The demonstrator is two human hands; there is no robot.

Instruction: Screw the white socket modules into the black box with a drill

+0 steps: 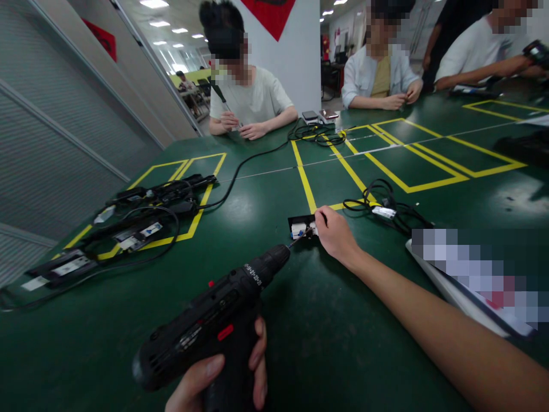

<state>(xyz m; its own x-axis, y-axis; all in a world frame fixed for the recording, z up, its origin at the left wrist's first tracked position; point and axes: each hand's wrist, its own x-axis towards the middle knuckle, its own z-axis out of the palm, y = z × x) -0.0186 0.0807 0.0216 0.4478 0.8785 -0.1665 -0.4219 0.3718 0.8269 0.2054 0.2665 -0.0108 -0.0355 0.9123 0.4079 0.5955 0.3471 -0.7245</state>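
At the bottom, my left hand (pixel 195 382) is closed round the handle of a black cordless drill (pixel 218 312). The drill tilts up to the right, and its thin bit reaches a small black part with white pieces (pixel 298 230) on the green table. My right hand (pixel 337 232) is closed on the right end of that part, its fingers bent and partly hiding what they grip. Where exactly the bit tip touches, I cannot tell.
Black cabled assemblies (pixel 150 229) lie at left within yellow tape. A coiled black cable (pixel 381 200) lies beyond my right hand, near a blurred pale-edged device (pixel 454 286). Across the table (pixel 257 194) sit several people, one holding a screwdriver (pixel 218 91).
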